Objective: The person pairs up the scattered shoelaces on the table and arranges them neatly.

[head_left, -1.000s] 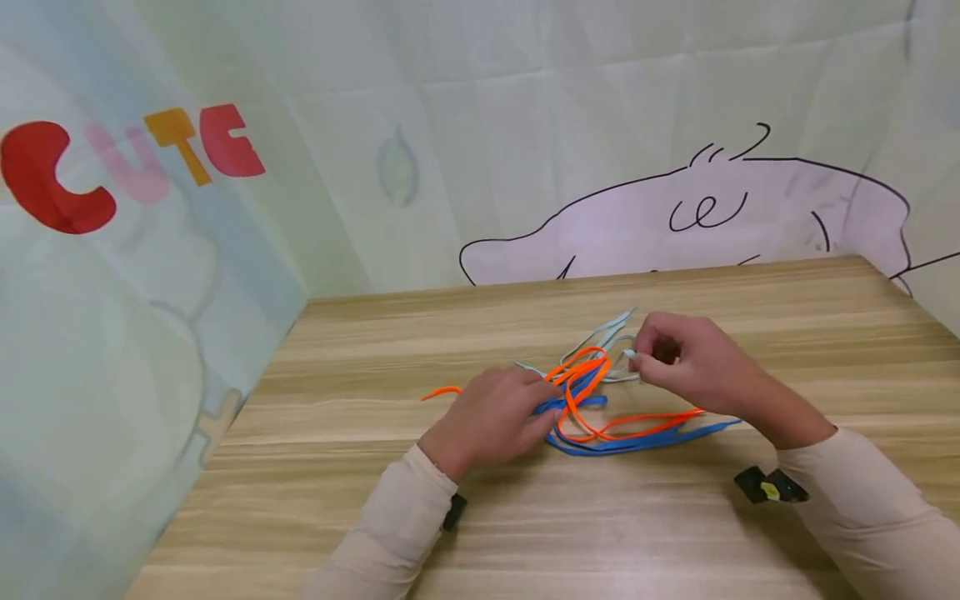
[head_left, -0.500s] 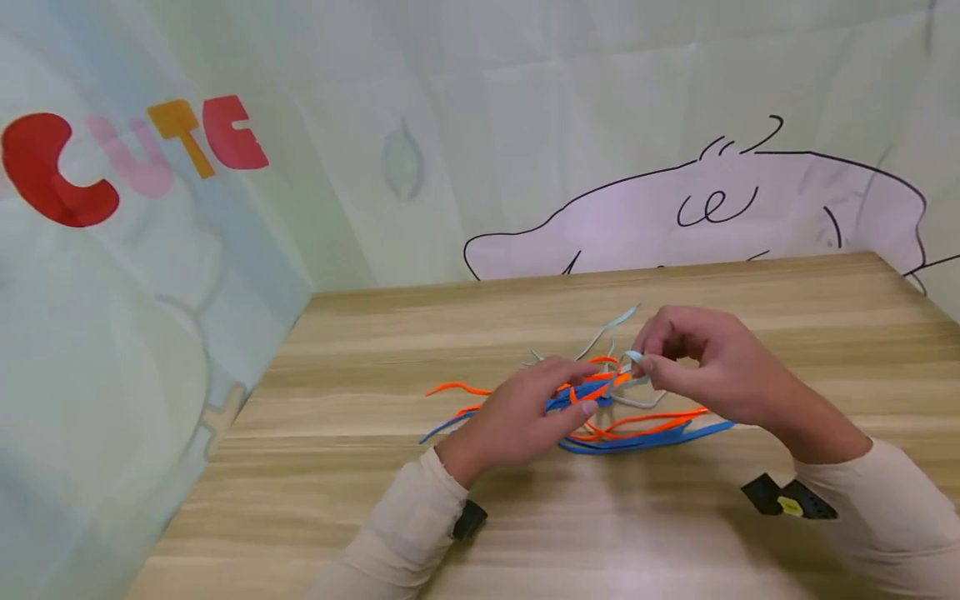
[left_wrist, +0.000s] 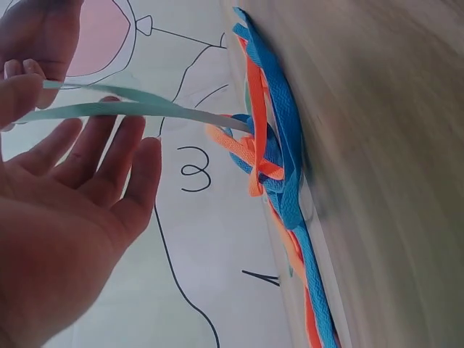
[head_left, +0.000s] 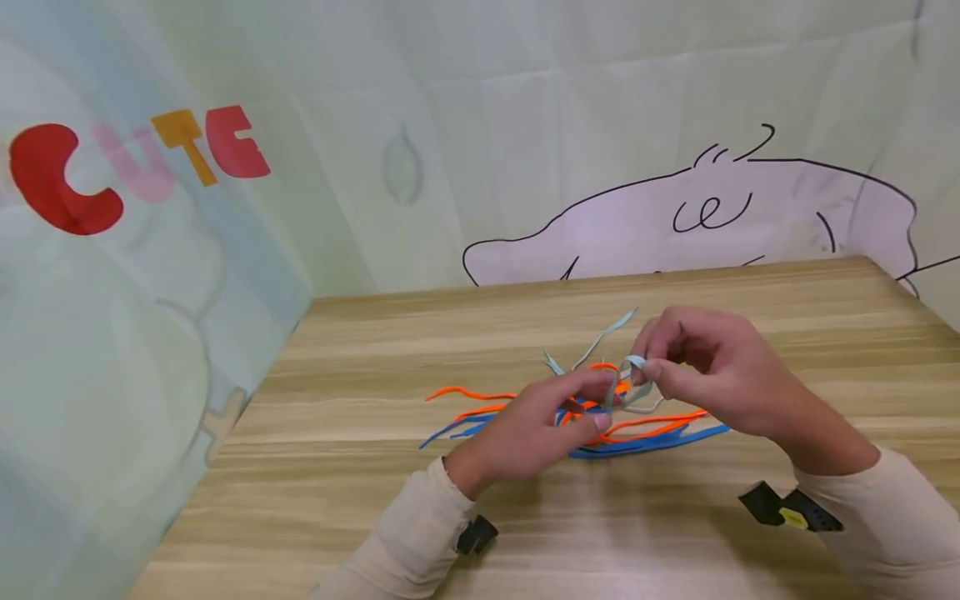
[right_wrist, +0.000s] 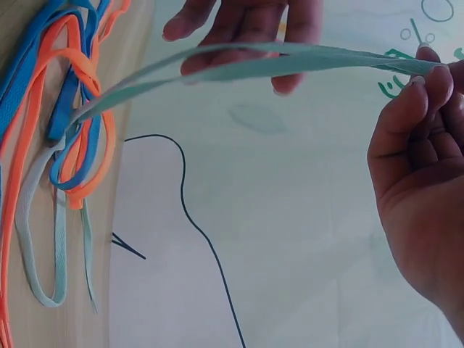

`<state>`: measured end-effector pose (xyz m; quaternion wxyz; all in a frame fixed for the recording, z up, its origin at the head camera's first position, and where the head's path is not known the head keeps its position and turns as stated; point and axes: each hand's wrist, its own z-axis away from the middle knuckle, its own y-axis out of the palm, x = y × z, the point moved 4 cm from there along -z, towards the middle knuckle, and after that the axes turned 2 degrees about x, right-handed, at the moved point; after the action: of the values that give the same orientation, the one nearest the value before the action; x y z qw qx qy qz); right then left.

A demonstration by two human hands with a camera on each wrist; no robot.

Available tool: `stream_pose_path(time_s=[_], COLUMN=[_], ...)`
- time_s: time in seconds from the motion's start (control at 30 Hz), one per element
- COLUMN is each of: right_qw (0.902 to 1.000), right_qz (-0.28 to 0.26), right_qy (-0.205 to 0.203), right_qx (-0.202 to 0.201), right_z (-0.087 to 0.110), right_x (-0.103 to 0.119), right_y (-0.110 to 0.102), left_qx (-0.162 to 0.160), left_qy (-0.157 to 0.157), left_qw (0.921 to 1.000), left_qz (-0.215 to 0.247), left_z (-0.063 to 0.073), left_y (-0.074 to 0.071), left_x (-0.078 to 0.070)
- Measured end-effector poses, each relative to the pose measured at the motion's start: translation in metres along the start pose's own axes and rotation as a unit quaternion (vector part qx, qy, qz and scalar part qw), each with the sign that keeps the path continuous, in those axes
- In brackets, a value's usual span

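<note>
A tangle of flat shoelaces lies on the wooden table: orange lace [head_left: 468, 392], blue lace [head_left: 637, 446] and pale green lace [head_left: 606, 337]. My right hand [head_left: 705, 362] pinches a doubled strand of the pale green lace between thumb and fingertips, raised over the tangle. In the right wrist view that pale green strand [right_wrist: 268, 69] runs taut from the pile to the pinch. My left hand [head_left: 528, 421] is beside it, fingers loosely spread and right at the strand. The left wrist view has an orange and blue knot [left_wrist: 264, 156] around the pale green lace's base.
The wooden table [head_left: 360, 350] extends around the pile on all sides. Behind it hangs a pale printed cloth [head_left: 337, 167] with a line drawing and coloured letters. Black wrist cameras [head_left: 791, 508] are strapped to both sleeves.
My left hand has lifted off the blue and orange laces and moved right, toward the pale green strand. The right hand keeps its pinch and has shifted slightly right, drawing up more pale green lace.
</note>
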<state>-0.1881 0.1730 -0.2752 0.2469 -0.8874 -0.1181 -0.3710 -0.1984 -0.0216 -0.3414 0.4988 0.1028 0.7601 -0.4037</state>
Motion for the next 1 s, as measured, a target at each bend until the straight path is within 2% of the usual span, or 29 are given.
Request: stream_pose_path(time_s=[0.13,0.27,0.5,0.6,0.8,1.0], right_qw=[0.9988,0.9979,0.9955,0.9916,0.9804,0.9721], right_qz=[-0.043,-0.05,-0.032,-0.056,-0.114,-0.14], right_qy=[-0.022,-0.025,-0.014,-0.033,-0.058,-0.069], right_qx=[-0.013,-0.035,-0.088,-0.112,-0.15,-0.175], right_z=[0.0,0.0,0.0,0.0,-0.001,0.0], right_x=[-0.001,-0.003,-0.004,-0.003,-0.003,-0.005], right_y=[-0.004,-0.009,-0.017,-0.022,-0.028,-0.033], left_qx=[-0.001,-0.009,-0.024,-0.041,-0.074,-0.101], left_qy=[0.016,0.023,-0.012,-0.031,-0.041,-0.044], left_qw=[0.9999,0.9996,0.9996,0.9986,0.9964,0.9934], left_qz=[-0.003,-0.012,0.004,0.014,0.007,0.031], left_z=[0.001,0.002,0.003,0.004,0.007,0.008], left_y=[0.001,0.0,-0.007,-0.012,-0.022,-0.03], left_x=[-0.001,0.0,0.006,0.007,0.008,0.012])
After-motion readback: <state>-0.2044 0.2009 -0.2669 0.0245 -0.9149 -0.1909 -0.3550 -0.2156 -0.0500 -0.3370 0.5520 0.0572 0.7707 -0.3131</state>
